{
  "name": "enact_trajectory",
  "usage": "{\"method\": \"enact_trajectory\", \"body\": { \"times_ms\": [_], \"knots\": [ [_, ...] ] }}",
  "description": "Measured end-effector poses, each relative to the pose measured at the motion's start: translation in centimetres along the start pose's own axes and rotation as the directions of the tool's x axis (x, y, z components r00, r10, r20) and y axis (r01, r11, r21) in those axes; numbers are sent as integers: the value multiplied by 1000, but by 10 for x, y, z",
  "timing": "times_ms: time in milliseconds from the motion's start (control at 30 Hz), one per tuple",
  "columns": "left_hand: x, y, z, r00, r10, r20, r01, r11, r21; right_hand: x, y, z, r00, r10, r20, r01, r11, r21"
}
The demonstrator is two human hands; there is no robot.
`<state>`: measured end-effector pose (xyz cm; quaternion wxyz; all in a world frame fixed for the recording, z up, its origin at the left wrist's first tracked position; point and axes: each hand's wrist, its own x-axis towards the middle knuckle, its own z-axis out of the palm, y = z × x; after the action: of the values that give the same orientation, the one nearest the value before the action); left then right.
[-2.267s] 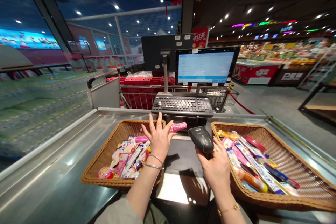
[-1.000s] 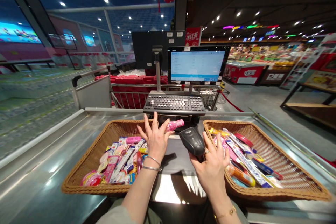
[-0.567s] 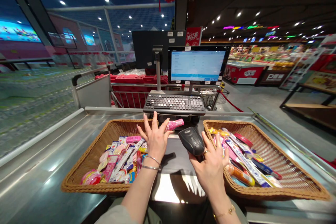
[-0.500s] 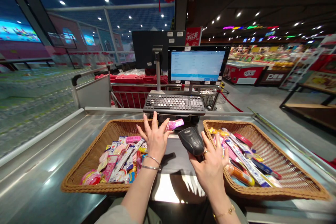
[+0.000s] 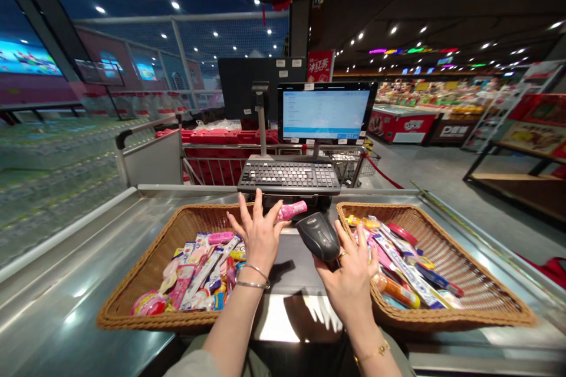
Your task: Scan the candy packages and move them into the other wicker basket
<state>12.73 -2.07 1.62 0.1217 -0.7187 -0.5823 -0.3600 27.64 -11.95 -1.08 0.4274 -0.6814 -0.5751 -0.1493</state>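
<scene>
My left hand pinches a small pink tube between thumb and forefinger, its other fingers spread, just in front of the keyboard. My right hand grips a dark handheld barcode scanner, whose head points toward the pink tube. A wicker basket on the left holds several colourful packets. A second wicker basket on the right holds several toothpaste boxes and tubes.
A lit checkout screen stands behind the keyboard. Steel counter runs left and right of the baskets. A shopping trolley with red crates stands behind the counter. Store aisles and freezers lie far right.
Both hands keep their hold and pose. The view has shifted slightly, so everything sits a little left and lower than before.
</scene>
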Motion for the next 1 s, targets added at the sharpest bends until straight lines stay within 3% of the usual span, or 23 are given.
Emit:
{"method": "enact_trajectory", "body": {
  "times_ms": [533,1000],
  "knots": [
    [-4,46,0,996,90,18,-88,994,-72,4,35,-35,960,107,-259,-136,986,-98],
    [-7,84,11,977,209,33,-201,965,-169,3,66,-58,923,249,-292,-287,953,-93]
  ]
}}
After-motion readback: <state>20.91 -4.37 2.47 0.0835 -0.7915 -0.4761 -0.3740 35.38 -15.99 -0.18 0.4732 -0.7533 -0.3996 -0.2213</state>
